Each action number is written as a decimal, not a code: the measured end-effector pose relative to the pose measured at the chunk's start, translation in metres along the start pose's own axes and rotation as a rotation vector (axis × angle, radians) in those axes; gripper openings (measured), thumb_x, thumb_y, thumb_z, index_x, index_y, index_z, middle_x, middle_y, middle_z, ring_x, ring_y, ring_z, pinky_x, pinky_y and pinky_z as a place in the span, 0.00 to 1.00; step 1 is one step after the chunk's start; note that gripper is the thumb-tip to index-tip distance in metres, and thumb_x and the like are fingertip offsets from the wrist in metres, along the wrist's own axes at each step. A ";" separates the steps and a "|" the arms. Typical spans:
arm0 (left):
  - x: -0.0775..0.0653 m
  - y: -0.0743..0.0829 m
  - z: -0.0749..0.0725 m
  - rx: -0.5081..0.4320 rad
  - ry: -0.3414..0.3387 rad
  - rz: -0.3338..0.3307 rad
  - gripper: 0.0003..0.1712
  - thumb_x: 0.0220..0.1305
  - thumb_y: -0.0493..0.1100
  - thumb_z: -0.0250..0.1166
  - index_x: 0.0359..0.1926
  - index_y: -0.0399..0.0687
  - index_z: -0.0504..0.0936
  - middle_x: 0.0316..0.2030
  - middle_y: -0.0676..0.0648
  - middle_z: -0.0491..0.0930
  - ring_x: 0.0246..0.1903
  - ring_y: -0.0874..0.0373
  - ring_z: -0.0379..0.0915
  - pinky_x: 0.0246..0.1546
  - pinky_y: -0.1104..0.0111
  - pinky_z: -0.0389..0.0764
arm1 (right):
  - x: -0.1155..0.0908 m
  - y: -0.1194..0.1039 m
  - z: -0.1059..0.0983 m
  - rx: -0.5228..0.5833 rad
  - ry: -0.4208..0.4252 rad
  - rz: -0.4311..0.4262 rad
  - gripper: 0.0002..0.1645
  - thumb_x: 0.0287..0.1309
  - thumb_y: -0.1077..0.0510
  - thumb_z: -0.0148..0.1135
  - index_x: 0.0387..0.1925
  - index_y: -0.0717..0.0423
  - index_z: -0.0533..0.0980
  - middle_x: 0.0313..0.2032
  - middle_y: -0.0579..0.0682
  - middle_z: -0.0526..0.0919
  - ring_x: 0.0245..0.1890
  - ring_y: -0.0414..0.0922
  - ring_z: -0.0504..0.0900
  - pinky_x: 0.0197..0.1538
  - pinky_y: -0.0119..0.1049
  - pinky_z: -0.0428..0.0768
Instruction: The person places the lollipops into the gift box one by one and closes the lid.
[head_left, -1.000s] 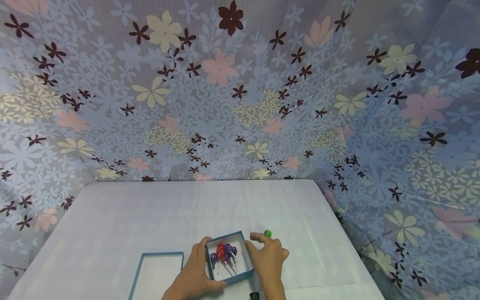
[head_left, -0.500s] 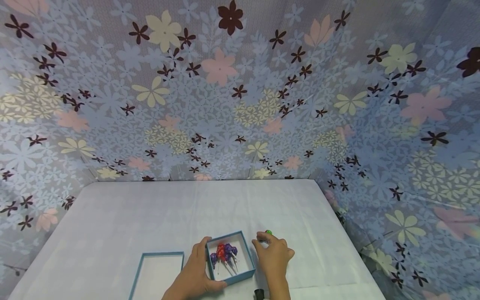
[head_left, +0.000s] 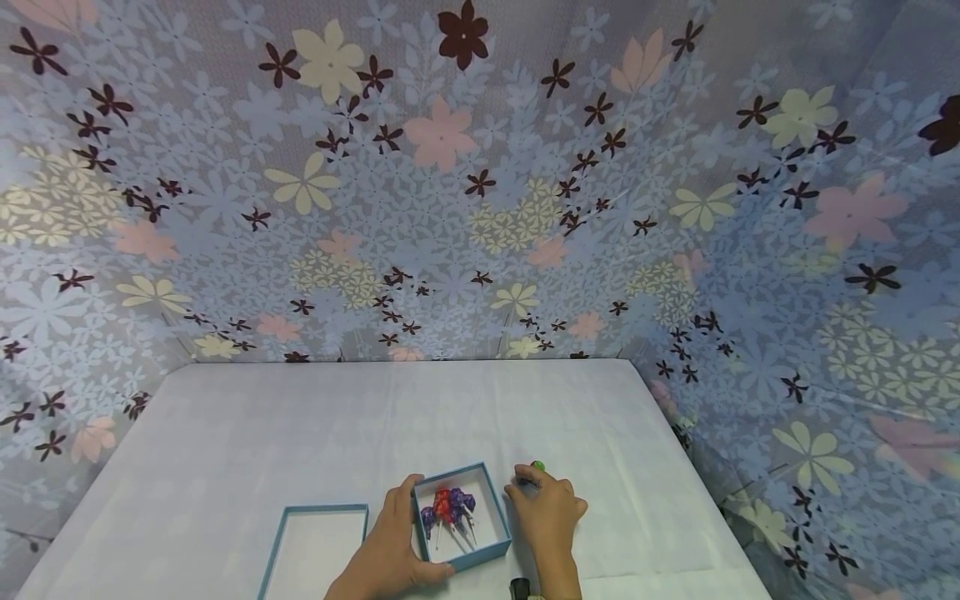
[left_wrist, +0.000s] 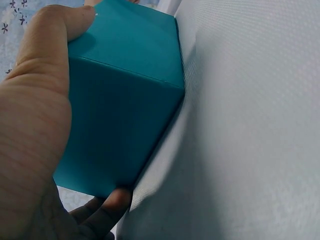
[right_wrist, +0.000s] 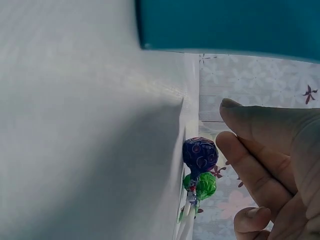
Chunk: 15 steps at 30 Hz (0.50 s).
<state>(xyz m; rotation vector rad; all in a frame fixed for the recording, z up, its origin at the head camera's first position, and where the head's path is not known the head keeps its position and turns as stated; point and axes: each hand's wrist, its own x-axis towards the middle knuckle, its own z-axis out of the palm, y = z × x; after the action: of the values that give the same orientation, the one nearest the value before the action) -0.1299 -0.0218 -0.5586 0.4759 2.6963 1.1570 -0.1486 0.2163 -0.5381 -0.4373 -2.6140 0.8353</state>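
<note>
My left hand (head_left: 390, 537) grips a blue square box (head_left: 480, 554) by its left side, thumb at the near corner and fingers round the far one. The same box (left_wrist: 120, 120) fills the middle of the left wrist view. Inside it lie several lollipops (head_left: 442, 504) in red and purple wrappers, sticks toward me. To the right of the box, my right hand (head_left: 551, 512) has thumb and index finger apart beside a purple lollipop (right_wrist: 200, 154) and a green lollipop (right_wrist: 206, 186) on the table. Nothing is between those fingers.
Left of the box lies a second shallow tray, white inside with a blue rim (head_left: 324, 507), cut off by the lower frame edge. A white cloth (head_left: 375, 417) covers the table. Flowered fabric (head_left: 442, 208) hangs behind and on both sides.
My right hand has let go of the box's right side and moved right to the loose lollipops, staying there over the last half second. My left hand and the box have not moved.
</note>
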 end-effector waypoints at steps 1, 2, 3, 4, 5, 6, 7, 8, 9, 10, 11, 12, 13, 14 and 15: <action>0.001 0.000 0.000 -0.003 0.002 0.003 0.76 0.28 0.78 0.70 0.72 0.51 0.41 0.58 0.38 0.60 0.56 0.43 0.65 0.54 0.47 0.71 | 0.001 0.000 0.000 0.005 -0.002 0.001 0.17 0.40 0.50 0.77 0.36 0.44 0.86 0.35 0.42 0.86 0.35 0.48 0.74 0.40 0.51 0.58; 0.001 0.001 0.000 -0.004 0.005 0.004 0.76 0.28 0.78 0.70 0.72 0.51 0.42 0.57 0.38 0.60 0.56 0.44 0.65 0.53 0.47 0.71 | 0.002 0.000 0.000 0.009 -0.004 0.003 0.17 0.40 0.51 0.77 0.36 0.44 0.86 0.36 0.42 0.86 0.35 0.48 0.74 0.40 0.50 0.58; 0.002 0.001 0.000 -0.005 0.003 0.002 0.76 0.28 0.78 0.70 0.72 0.51 0.42 0.57 0.38 0.60 0.56 0.43 0.65 0.53 0.47 0.71 | 0.003 0.000 0.000 0.012 -0.007 0.006 0.16 0.40 0.51 0.77 0.36 0.44 0.86 0.37 0.42 0.86 0.35 0.48 0.74 0.40 0.50 0.58; 0.002 0.001 0.000 -0.007 -0.001 -0.002 0.76 0.29 0.78 0.71 0.72 0.51 0.42 0.57 0.38 0.60 0.56 0.43 0.65 0.53 0.47 0.71 | 0.004 0.001 0.001 0.013 -0.011 0.007 0.16 0.40 0.51 0.77 0.36 0.44 0.85 0.37 0.42 0.86 0.36 0.48 0.74 0.40 0.50 0.58; 0.003 0.001 0.000 -0.011 -0.009 -0.008 0.76 0.29 0.77 0.71 0.72 0.51 0.42 0.57 0.37 0.60 0.56 0.42 0.65 0.53 0.46 0.71 | 0.004 0.001 0.001 0.013 -0.015 0.010 0.16 0.40 0.51 0.77 0.36 0.44 0.85 0.37 0.42 0.86 0.36 0.48 0.74 0.40 0.49 0.58; 0.003 0.001 0.000 -0.014 -0.016 -0.016 0.76 0.29 0.77 0.71 0.72 0.50 0.42 0.58 0.36 0.60 0.56 0.41 0.65 0.53 0.46 0.71 | 0.004 0.001 0.002 0.011 -0.020 0.013 0.16 0.40 0.51 0.77 0.36 0.44 0.85 0.37 0.42 0.86 0.36 0.48 0.75 0.40 0.49 0.58; 0.003 0.002 -0.001 -0.019 -0.023 -0.023 0.76 0.30 0.77 0.71 0.72 0.49 0.42 0.58 0.36 0.60 0.56 0.41 0.65 0.53 0.45 0.71 | 0.004 0.002 0.002 0.009 -0.023 0.018 0.16 0.40 0.50 0.77 0.36 0.44 0.85 0.37 0.42 0.86 0.37 0.48 0.75 0.40 0.49 0.58; 0.003 0.001 -0.001 -0.022 -0.031 -0.030 0.76 0.30 0.76 0.71 0.72 0.49 0.42 0.58 0.35 0.59 0.57 0.40 0.64 0.53 0.45 0.71 | 0.004 0.002 0.003 0.008 -0.022 0.019 0.16 0.39 0.50 0.77 0.36 0.44 0.86 0.37 0.42 0.86 0.37 0.48 0.75 0.40 0.49 0.59; 0.003 0.001 -0.001 -0.027 -0.039 -0.036 0.76 0.30 0.76 0.72 0.72 0.48 0.42 0.58 0.35 0.59 0.57 0.39 0.64 0.53 0.44 0.71 | 0.004 0.002 0.003 0.009 -0.017 0.020 0.16 0.39 0.51 0.78 0.35 0.44 0.86 0.37 0.42 0.86 0.36 0.48 0.76 0.39 0.48 0.59; 0.002 0.001 -0.001 -0.034 -0.044 -0.042 0.76 0.30 0.76 0.72 0.72 0.48 0.42 0.58 0.34 0.59 0.57 0.39 0.64 0.53 0.44 0.71 | 0.003 0.002 0.004 0.008 -0.010 0.016 0.16 0.39 0.51 0.78 0.35 0.43 0.86 0.36 0.42 0.86 0.36 0.48 0.76 0.39 0.48 0.59; 0.001 0.001 -0.002 -0.041 -0.048 -0.042 0.76 0.30 0.75 0.72 0.72 0.48 0.41 0.58 0.34 0.59 0.57 0.38 0.64 0.52 0.44 0.71 | 0.002 0.002 0.004 0.014 -0.001 0.011 0.15 0.39 0.51 0.78 0.35 0.43 0.86 0.36 0.42 0.86 0.36 0.48 0.76 0.39 0.48 0.59; 0.001 0.000 -0.002 -0.047 -0.049 -0.038 0.76 0.30 0.75 0.72 0.72 0.48 0.41 0.58 0.34 0.59 0.57 0.38 0.64 0.52 0.44 0.71 | 0.002 0.002 0.004 0.019 0.009 0.006 0.15 0.39 0.51 0.78 0.35 0.43 0.86 0.36 0.42 0.86 0.36 0.48 0.76 0.39 0.47 0.59; 0.001 0.000 -0.002 -0.053 -0.049 -0.034 0.76 0.31 0.75 0.72 0.72 0.48 0.41 0.58 0.34 0.59 0.57 0.39 0.64 0.52 0.44 0.72 | 0.002 0.002 0.003 0.024 0.019 0.000 0.15 0.39 0.52 0.78 0.35 0.43 0.86 0.36 0.42 0.87 0.36 0.48 0.76 0.38 0.47 0.59; 0.001 -0.001 -0.003 -0.055 -0.050 -0.029 0.76 0.31 0.75 0.72 0.72 0.49 0.40 0.58 0.35 0.59 0.57 0.39 0.64 0.51 0.44 0.72 | 0.003 0.002 0.003 0.027 0.029 -0.007 0.15 0.39 0.52 0.78 0.35 0.43 0.86 0.36 0.42 0.87 0.36 0.48 0.76 0.38 0.47 0.59; 0.001 0.000 -0.003 -0.060 -0.050 -0.024 0.75 0.31 0.75 0.72 0.72 0.50 0.40 0.58 0.35 0.59 0.56 0.39 0.64 0.51 0.44 0.72 | 0.003 0.002 0.003 0.030 0.036 -0.012 0.16 0.39 0.53 0.78 0.35 0.44 0.86 0.37 0.42 0.87 0.36 0.48 0.76 0.38 0.47 0.58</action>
<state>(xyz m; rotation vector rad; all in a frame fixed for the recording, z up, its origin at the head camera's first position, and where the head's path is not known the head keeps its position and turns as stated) -0.1322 -0.0236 -0.5568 0.4553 2.6102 1.1992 -0.1527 0.2173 -0.5406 -0.4243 -2.5652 0.8536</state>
